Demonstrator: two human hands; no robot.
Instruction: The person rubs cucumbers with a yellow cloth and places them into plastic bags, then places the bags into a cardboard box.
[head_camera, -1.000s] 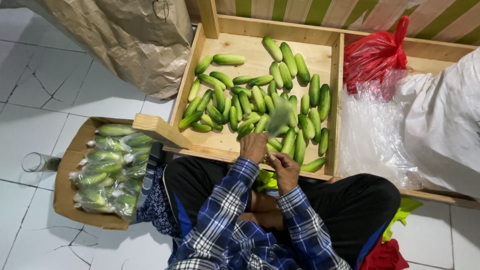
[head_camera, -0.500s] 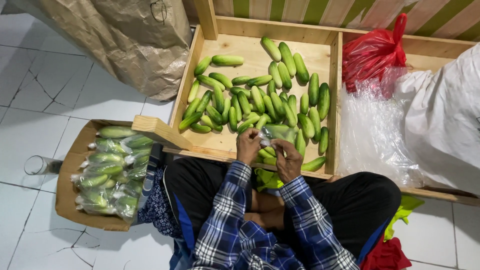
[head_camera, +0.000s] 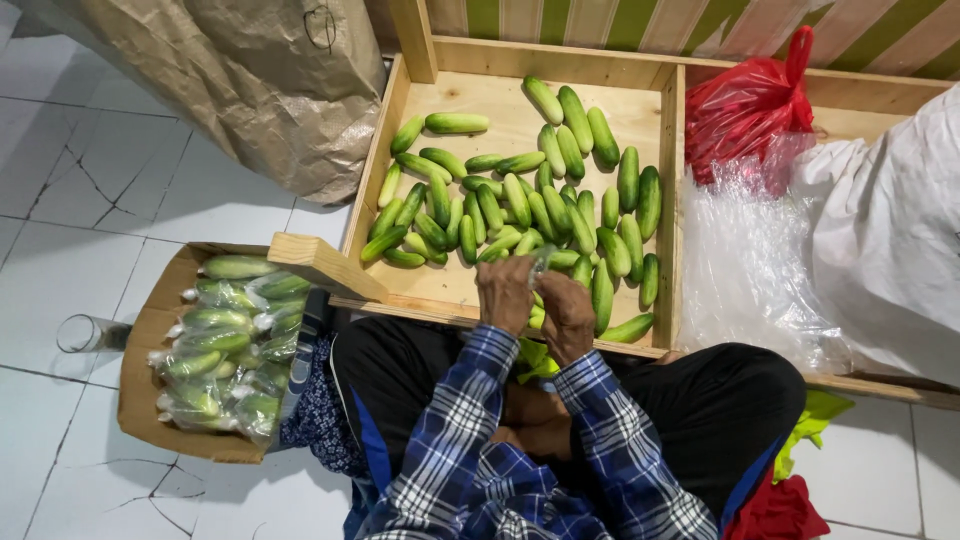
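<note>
The clear plastic bag (head_camera: 541, 262) of cucumbers sits at the wooden crate's (head_camera: 668, 210) near edge, pinched between my left hand (head_camera: 505, 293) and right hand (head_camera: 567, 315), both sets of fingers closed on it.

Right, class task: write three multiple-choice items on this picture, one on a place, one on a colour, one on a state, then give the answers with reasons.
1. Where do the bagged cucumbers lie?
A. in the cardboard box to the person's left
B. in the wooden tray
C. on top of the paper sack

2. What colour is the knotted plastic bag behind the tray's right corner?
A. blue
B. red
C. yellow

3. How are the person's hands placed?
A. far apart on the floor
B. resting on the knees
C. close together at the near edge of the wooden tray

Answers: 1 A, the wrapped packs fill the box beside the person's leg. 2 B, it is plainly red. 3 C, the left hand and the right hand meet over a clear bag of cucumbers.
</note>
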